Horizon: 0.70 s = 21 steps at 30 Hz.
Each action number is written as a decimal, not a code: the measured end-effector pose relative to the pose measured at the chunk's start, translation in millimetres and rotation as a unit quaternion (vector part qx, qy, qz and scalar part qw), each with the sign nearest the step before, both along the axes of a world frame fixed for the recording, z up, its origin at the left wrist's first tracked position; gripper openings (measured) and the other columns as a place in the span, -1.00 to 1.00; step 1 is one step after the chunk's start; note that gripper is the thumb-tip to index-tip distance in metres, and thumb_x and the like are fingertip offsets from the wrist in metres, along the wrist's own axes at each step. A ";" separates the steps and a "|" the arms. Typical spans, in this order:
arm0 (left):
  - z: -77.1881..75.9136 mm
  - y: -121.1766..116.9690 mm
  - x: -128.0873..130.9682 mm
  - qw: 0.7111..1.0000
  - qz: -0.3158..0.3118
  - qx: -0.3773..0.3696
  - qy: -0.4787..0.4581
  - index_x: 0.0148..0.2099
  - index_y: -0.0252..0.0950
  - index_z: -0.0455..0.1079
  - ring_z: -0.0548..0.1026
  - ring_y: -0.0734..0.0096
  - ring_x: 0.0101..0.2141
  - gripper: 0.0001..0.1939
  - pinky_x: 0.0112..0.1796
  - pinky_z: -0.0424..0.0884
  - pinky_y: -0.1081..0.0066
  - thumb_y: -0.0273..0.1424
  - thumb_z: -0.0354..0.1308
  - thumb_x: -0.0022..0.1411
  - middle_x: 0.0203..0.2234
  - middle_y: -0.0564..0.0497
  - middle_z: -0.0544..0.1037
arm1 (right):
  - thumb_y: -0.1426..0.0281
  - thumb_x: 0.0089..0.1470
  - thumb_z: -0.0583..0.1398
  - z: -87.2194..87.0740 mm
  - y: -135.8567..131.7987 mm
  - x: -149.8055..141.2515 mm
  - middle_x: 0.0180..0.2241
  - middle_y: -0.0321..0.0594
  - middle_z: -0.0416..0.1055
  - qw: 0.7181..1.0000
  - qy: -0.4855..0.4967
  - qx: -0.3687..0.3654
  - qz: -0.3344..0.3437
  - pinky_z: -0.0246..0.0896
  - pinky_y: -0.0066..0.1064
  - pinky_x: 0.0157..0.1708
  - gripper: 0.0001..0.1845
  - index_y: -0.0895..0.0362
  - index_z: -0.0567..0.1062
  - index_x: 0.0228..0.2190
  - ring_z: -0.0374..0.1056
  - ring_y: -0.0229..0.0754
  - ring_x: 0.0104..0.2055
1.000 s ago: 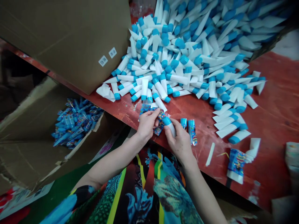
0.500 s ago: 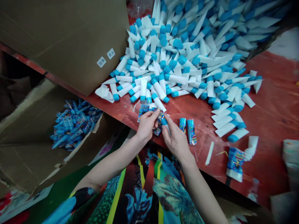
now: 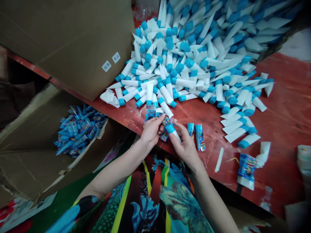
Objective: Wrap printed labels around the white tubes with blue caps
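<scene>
At the near edge of the red table (image 3: 286,106), my left hand (image 3: 152,131) pinches a small stack of colourful printed sleeves (image 3: 152,114). My right hand (image 3: 186,145) grips a white tube with a blue cap (image 3: 173,132), its cap end pointing at the sleeves and touching them. Two tubes wearing printed sleeves (image 3: 197,135) lie just right of my right hand. A big heap of bare white tubes with blue caps (image 3: 199,51) covers the table beyond my hands.
A closed cardboard box (image 3: 70,38) stands at the left on the table. Below the table's edge at left, an open carton (image 3: 31,142) holds several sleeved tubes (image 3: 77,127). A loose bundle of sleeves (image 3: 247,170) and a white strip (image 3: 219,159) lie at right.
My right hand has turned the tube so more of its blue cap shows at the sleeves. My left hand has stayed put on the sleeve stack. The view has shifted slightly.
</scene>
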<state>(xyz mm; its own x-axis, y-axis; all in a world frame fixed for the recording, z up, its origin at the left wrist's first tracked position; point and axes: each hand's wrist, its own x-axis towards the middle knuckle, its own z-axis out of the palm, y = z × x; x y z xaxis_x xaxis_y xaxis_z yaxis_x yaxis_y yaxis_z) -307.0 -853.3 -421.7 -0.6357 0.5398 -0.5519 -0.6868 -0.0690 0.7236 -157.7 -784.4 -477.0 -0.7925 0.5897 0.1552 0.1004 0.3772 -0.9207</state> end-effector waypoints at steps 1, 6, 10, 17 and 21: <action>0.0 0.3 0.1 1.000 0.002 -0.001 -0.004 -0.53 -0.28 0.32 0.16 0.65 -0.68 -0.45 -0.56 0.02 0.51 -0.34 0.48 0.45 -0.74 0.16 0.27 | 0.11 0.53 0.26 0.5 -0.8 1.6 0.04 -0.06 0.77 1.000 0.003 0.006 0.012 0.70 -0.03 0.00 -0.41 0.02 0.50 0.45 0.73 0.12 -0.07; -0.4 0.1 3.7 0.999 0.033 0.012 -0.015 -0.49 -0.30 0.38 0.20 0.66 -0.64 -0.51 -0.55 0.05 0.49 -0.35 0.61 0.28 -0.67 0.17 0.36 | 0.11 0.51 0.26 2.1 -2.9 5.9 0.31 -0.04 0.69 0.997 -0.047 0.064 0.023 0.70 0.13 0.13 -0.34 -0.09 0.47 0.52 0.74 0.28 0.15; -1.1 -3.3 8.3 1.000 0.008 0.017 -0.001 -0.48 -0.33 0.46 0.31 0.63 -0.60 -0.59 -0.53 0.12 0.49 -0.37 0.62 0.24 -0.60 0.11 0.48 | 0.13 0.49 0.26 2.7 1.0 7.5 0.26 -0.01 0.72 0.988 -0.075 0.127 0.037 0.71 0.13 0.11 -0.34 -0.05 0.50 0.51 0.75 0.33 0.16; -5.1 -6.1 7.1 0.999 -0.041 -0.005 0.009 -0.48 -0.27 0.40 0.19 0.62 -0.67 -0.53 -0.59 -0.04 0.44 -0.24 0.50 0.39 -0.66 0.16 0.34 | 0.12 0.50 0.23 1.4 -0.2 6.8 0.07 0.10 0.79 0.960 -0.112 0.255 0.005 0.73 0.08 -0.10 -0.43 0.08 0.63 0.36 0.79 0.36 -0.03; -6.5 -4.6 6.4 0.999 -0.026 -0.024 0.025 -0.47 -0.27 0.42 0.22 0.60 -0.66 -0.57 -0.58 0.00 0.44 -0.28 0.51 0.35 -0.65 0.16 0.36 | 0.13 0.46 0.27 -3.3 -3.7 7.8 0.08 0.09 0.78 0.963 -0.127 0.239 -0.008 0.71 0.04 -0.07 -0.46 0.06 0.62 0.33 0.78 0.34 -0.02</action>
